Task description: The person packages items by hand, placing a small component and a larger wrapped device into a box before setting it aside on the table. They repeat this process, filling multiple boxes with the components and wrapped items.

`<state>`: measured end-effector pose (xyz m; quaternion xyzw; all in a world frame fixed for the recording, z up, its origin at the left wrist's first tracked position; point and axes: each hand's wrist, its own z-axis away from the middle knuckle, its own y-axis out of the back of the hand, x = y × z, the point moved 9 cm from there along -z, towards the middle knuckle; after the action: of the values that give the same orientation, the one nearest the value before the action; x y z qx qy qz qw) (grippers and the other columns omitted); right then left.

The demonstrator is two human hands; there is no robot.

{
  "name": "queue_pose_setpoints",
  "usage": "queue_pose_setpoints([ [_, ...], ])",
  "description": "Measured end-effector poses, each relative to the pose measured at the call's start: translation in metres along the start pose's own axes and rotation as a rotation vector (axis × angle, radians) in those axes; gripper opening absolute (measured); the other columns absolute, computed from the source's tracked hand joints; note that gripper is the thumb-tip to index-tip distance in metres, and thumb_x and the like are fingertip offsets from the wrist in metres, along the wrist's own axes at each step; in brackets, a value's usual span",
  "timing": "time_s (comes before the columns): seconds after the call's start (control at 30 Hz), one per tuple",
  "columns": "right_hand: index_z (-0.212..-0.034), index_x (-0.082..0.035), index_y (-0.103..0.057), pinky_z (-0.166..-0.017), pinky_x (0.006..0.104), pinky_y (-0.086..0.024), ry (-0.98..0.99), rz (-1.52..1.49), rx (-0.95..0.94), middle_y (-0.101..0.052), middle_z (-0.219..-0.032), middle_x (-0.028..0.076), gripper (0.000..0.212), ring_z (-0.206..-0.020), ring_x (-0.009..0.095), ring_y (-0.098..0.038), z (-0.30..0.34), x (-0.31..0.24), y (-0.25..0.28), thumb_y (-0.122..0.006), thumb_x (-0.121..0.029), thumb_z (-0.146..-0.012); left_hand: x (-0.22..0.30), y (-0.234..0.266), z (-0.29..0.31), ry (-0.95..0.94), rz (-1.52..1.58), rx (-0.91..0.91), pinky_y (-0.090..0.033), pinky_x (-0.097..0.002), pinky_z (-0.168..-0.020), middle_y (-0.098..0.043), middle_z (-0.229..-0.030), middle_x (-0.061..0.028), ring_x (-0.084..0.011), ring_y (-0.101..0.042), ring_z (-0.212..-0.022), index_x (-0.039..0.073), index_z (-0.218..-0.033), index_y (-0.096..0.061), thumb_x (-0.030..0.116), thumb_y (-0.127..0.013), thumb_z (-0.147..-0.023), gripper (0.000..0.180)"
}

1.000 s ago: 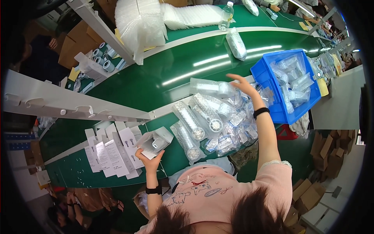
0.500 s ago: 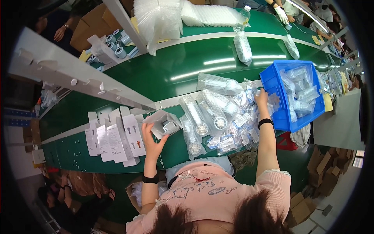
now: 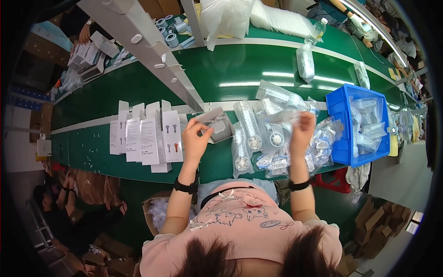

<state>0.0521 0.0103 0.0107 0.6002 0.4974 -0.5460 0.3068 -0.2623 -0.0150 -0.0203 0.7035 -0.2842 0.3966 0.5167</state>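
My left hand [image 3: 196, 141] is closed on the near left edge of a small open box [image 3: 226, 137], white outside and grey inside, with a grey item partly showing in it. Raised over the bubble-wrapped items, my right hand [image 3: 302, 131] grips a small clear plastic bag [image 3: 280, 116]; motion smears the bag, so its contents cannot be made out. Below it lie several bubble-wrapped handheld devices with round ends [image 3: 253, 138] and a heap of small clear bags with white and blue contents [image 3: 323, 143].
A blue bin [image 3: 339, 154] of wrapped items stands on the right. Several white printed boxes [image 3: 150, 138] stand in a row on the left. A metal post [image 3: 152, 51] slants over the table. Bubble wrap [image 3: 277, 21] and a clear bottle [image 3: 319, 30] sit at the back.
My right hand has come left from beside the blue bin, lifting a small clear bag. My left hand's fingers have drawn in at the box's edge. The view has shifted.
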Motion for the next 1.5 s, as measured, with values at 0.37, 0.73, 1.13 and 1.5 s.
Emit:
queue_pose_setpoints([
  [0.37,-0.088,-0.001,-0.056,-0.072,0.0339,-0.045,0.692,0.506,-0.919,-0.055,-0.088,0.007,0.027,-0.089,0.025,-0.053,0.09,0.003,-0.161,-0.058,0.003,-0.061,-0.043,-0.004,0.001,0.148,0.351,-0.045,-0.039,-0.0235,-0.062,-0.054,-0.078,-0.0062,-0.012,-0.051,-0.069,-0.003,-0.066,-0.057,0.002,-0.067,-0.062,0.012],
  [0.73,-0.078,-0.004,-0.059,-0.076,0.0314,-0.041,0.964,0.577,-1.019,-0.054,-0.086,0.005,0.016,-0.087,0.021,-0.051,0.084,-0.026,-0.166,-0.058,-0.007,-0.063,-0.042,-0.009,-0.001,0.182,0.458,-0.059,-0.037,-0.0217,-0.069,-0.053,-0.074,-0.0019,-0.0111,-0.051,-0.074,-0.001,-0.065,-0.055,-0.002,-0.064,-0.066,0.009],
  [1.13,-0.083,-0.006,-0.058,-0.068,0.0305,-0.041,0.961,0.489,-0.911,-0.054,-0.081,0.004,0.025,-0.071,0.02,-0.051,0.096,-0.016,-0.157,-0.06,-0.008,-0.058,-0.045,-0.013,0.004,0.232,0.481,-0.007,-0.037,-0.0225,-0.07,-0.052,-0.073,-0.0015,-0.0105,-0.049,-0.076,0.001,-0.067,-0.051,-0.002,-0.063,-0.068,0.012],
  [1.5,-0.082,-0.007,-0.058,-0.066,0.033,-0.038,0.726,0.709,-1.007,-0.054,-0.079,0.003,0.024,-0.069,0.02,-0.05,0.093,0.012,-0.164,-0.059,-0.006,-0.059,-0.046,-0.017,0.003,0.219,0.511,-0.042,-0.037,-0.0219,-0.07,-0.052,-0.075,-0.0003,-0.0098,-0.049,-0.077,0.002,-0.07,-0.051,-0.003,-0.061,-0.07,0.011],
])
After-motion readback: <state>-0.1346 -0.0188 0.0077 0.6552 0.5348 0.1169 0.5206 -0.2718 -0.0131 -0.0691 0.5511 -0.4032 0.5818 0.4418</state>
